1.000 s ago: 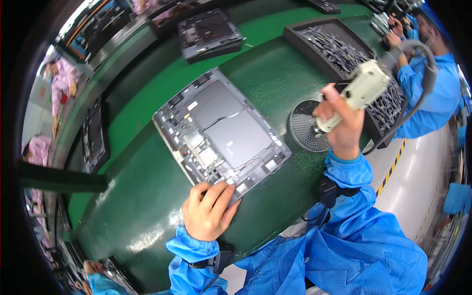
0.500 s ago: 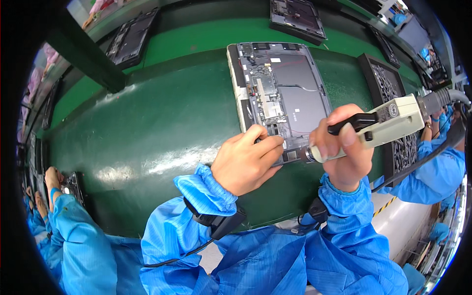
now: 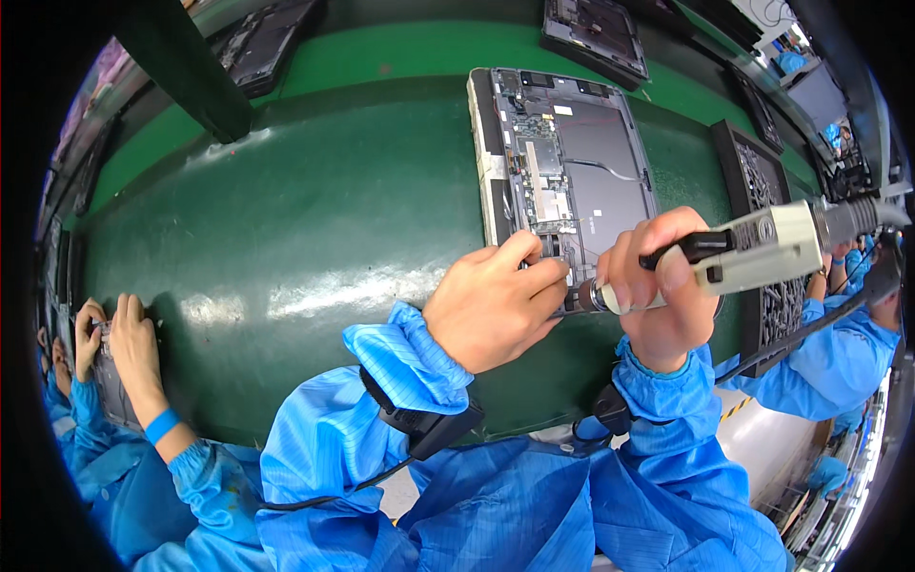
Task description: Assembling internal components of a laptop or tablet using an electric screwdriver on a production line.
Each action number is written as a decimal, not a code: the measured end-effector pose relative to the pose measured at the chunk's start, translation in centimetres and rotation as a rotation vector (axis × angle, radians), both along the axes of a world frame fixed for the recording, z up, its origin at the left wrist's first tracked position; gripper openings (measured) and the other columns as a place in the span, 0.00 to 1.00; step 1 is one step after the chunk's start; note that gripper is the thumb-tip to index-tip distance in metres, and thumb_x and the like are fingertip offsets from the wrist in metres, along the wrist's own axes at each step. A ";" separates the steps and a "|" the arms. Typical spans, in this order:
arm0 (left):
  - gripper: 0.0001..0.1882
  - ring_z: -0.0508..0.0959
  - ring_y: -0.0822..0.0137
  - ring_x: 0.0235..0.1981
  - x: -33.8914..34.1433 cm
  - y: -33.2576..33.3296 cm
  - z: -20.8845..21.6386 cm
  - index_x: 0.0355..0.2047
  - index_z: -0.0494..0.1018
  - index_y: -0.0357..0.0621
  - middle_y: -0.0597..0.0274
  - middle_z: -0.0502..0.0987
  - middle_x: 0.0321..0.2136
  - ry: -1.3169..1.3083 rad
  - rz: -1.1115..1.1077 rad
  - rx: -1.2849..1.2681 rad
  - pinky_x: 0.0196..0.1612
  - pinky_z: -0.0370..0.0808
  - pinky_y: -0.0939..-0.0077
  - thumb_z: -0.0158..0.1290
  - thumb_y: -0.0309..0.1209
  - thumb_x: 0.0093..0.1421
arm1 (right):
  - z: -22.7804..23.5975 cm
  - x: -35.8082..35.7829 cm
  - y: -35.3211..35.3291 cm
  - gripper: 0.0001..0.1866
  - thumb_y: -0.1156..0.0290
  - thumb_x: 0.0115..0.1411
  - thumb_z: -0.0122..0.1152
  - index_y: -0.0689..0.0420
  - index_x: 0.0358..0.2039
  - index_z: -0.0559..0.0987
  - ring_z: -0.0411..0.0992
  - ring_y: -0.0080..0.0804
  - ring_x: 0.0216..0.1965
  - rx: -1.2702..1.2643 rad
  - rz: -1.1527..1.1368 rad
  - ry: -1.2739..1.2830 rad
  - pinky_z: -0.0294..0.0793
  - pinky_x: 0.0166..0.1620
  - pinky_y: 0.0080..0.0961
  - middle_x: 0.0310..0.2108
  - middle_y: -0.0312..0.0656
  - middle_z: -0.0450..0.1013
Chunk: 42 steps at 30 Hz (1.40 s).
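An opened device chassis [image 3: 610,138], dark grey with a circuit board [image 3: 545,181] along its left part, lies on the green bench. At its near left corner is my left hand [image 3: 500,303]; the fingers are curled and pressed together, and whatever they pinch is hidden. My right hand [image 3: 664,286] is wrapped round a pale electric screwdriver [image 3: 767,250] with a black lever. The tool lies almost level, its nose pointing left at the chassis's near edge, close to my left fingertips. Its very tip is hard to make out.
A black tray [image 3: 732,162] of small dark parts stands right of the chassis, with the screwdriver's cable [image 3: 810,324] crossing nearby. More chassis [image 3: 596,38] sit along the far side. A green post [image 3: 186,76] rises at far left. Co-workers' hands [image 3: 133,343] are at the left.
The chassis appears slightly farther right and up in the picture. The screwdriver's nose has come closer to my left fingers. At left, a co-worker's hands have come together over a device.
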State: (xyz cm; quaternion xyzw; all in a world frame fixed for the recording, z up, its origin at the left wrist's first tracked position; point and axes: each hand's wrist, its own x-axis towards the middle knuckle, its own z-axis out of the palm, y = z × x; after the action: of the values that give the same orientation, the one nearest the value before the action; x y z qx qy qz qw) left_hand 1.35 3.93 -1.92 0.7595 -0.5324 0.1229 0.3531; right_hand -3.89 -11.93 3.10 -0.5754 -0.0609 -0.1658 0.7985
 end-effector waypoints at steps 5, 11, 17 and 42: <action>0.22 0.71 0.63 0.34 0.1 0.2 0.4 0.33 0.75 0.42 0.69 0.74 0.33 -0.007 -0.007 0.022 0.30 0.75 0.73 0.63 0.29 0.32 | -0.9 -0.1 0.0 0.11 0.73 0.47 0.63 0.60 0.28 0.70 0.66 0.20 0.18 -0.228 -0.040 -0.064 0.67 0.23 0.18 0.20 0.38 0.69; 0.11 0.68 0.65 0.36 -0.3 -0.3 0.2 0.24 0.73 0.45 0.69 0.69 0.30 -0.063 0.000 0.000 0.33 0.74 0.75 0.59 0.32 0.39 | -0.9 -0.6 0.3 0.11 0.75 0.49 0.63 0.62 0.31 0.71 0.66 0.20 0.19 -0.040 -0.030 -0.050 0.68 0.24 0.16 0.21 0.38 0.69; 0.13 0.71 0.67 0.35 -1.1 0.1 -0.6 0.31 0.77 0.49 0.69 0.73 0.34 -0.128 0.019 -0.020 0.30 0.74 0.75 0.58 0.29 0.41 | 0.6 -0.5 -3.9 0.11 0.70 0.57 0.54 0.64 0.37 0.71 0.62 0.20 0.16 0.088 -0.258 -0.085 0.69 0.25 0.23 0.15 0.33 0.62; 0.25 0.74 0.55 0.21 -0.2 0.4 0.6 0.50 0.61 0.35 0.58 0.72 0.18 0.338 0.505 0.048 0.26 0.71 0.64 0.53 0.28 0.52 | -2.1 -4.3 -6.5 0.32 0.74 0.55 0.59 0.69 0.57 0.59 0.69 0.38 0.49 -0.513 -0.254 0.442 0.70 0.49 0.30 0.50 0.57 0.67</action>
State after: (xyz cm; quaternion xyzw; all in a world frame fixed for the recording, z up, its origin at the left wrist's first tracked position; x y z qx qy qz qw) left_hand 1.19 4.32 -1.28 0.8856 -0.2633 0.0658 0.3770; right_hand -8.21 -18.42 0.99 -0.7819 0.1456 -0.1144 0.5952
